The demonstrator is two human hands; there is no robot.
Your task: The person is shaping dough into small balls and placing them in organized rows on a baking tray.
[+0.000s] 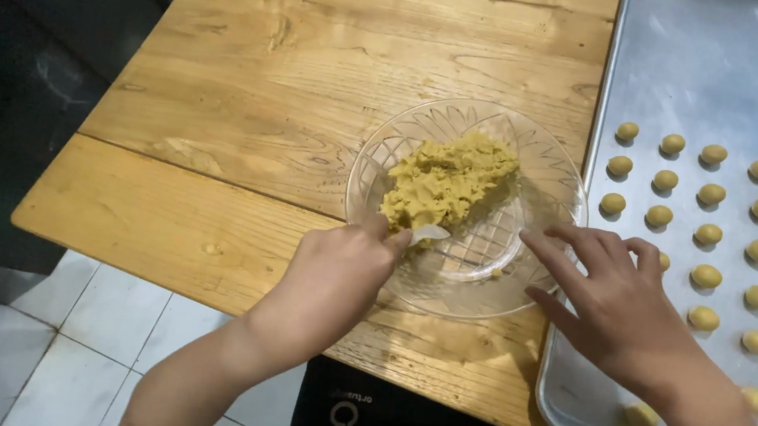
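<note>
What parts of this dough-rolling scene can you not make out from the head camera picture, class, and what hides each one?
- Tool in the left hand: only a white tip shows; the fist hides the rest.
- Metal tray: cut off by the top and right edges, so the count of dough balls is unknown.
- Right hand: covers some of the tray's balls.
- Glass plate: its near rim is partly hidden by both hands.
</note>
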